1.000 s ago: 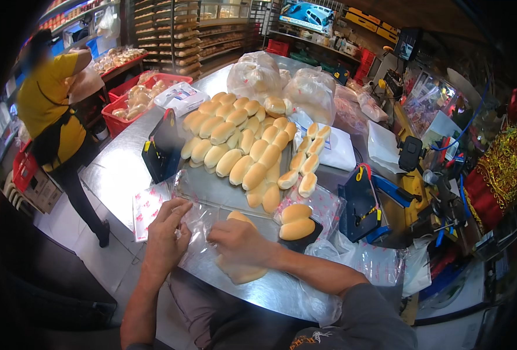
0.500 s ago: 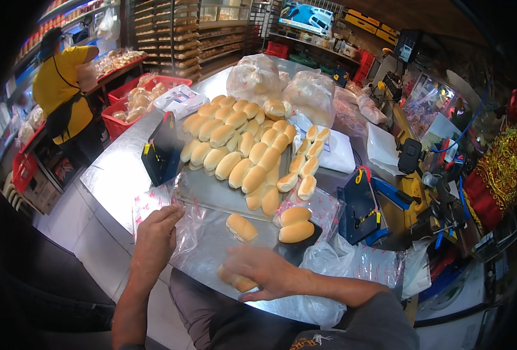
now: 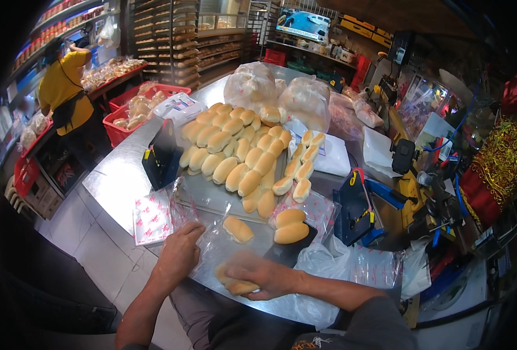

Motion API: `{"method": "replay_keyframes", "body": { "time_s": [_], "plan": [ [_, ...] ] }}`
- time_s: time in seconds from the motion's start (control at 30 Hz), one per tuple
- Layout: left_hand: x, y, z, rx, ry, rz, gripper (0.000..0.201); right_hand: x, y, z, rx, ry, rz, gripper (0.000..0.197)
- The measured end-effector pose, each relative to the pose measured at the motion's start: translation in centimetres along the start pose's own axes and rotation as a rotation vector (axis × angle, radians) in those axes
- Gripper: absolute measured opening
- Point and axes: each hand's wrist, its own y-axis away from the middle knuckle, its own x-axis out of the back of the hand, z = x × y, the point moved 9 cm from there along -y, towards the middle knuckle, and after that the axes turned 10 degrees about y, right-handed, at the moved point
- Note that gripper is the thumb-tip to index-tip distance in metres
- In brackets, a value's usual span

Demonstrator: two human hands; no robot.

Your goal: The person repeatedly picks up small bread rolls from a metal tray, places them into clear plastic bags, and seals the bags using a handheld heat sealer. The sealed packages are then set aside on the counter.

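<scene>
My left hand (image 3: 179, 252) is closed in a pinch on a thin clear plastic bag (image 3: 210, 233), at the table's near edge. Just left of it lies a stack of clear bags with a red print (image 3: 152, 217). My right hand (image 3: 264, 274), smeared by motion, grips a bread roll (image 3: 236, 286) low over the steel table; whether a second roll is under the fingers I cannot tell. Between the hands and the tray a single roll (image 3: 238, 230) lies on the table. Two joined rolls (image 3: 291, 226) rest to its right on a dark surface.
A metal tray (image 3: 211, 185) heaped with golden rolls (image 3: 229, 166) fills the middle of the table (image 3: 118, 175). Dark blue bag sealers (image 3: 163, 154) stand left and right. Filled bags (image 3: 249, 86) sit behind. A person in a yellow shirt (image 3: 66, 81) stands far left by red crates.
My left hand has moved right and nearer, off the printed bag stack, with a clear bag in its fingers. My right hand stays on the roll. The person in yellow has shifted posture.
</scene>
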Motion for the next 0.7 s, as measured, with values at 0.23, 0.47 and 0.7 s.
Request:
{"method": "replay_keyframes", "body": {
  "time_s": [0.23, 0.47, 0.7],
  "plan": [
    [0.4, 0.1, 0.8, 0.038, 0.064, -0.060, 0.051, 1.5, -0.7, 0.0, -0.031, -0.086, 0.119, 0.078],
    [-0.5, 0.4, 2.0, 0.061, 0.162, -0.165, 0.059, 7.4, -3.4, -1.4, -0.038, 0.125, 0.205, 0.068],
    [-0.5, 0.3, 1.6, 0.085, 0.180, -0.171, 0.062, 6.3, -4.4, -0.7, -0.041, 0.196, 0.199, 0.062]
  ]
}}
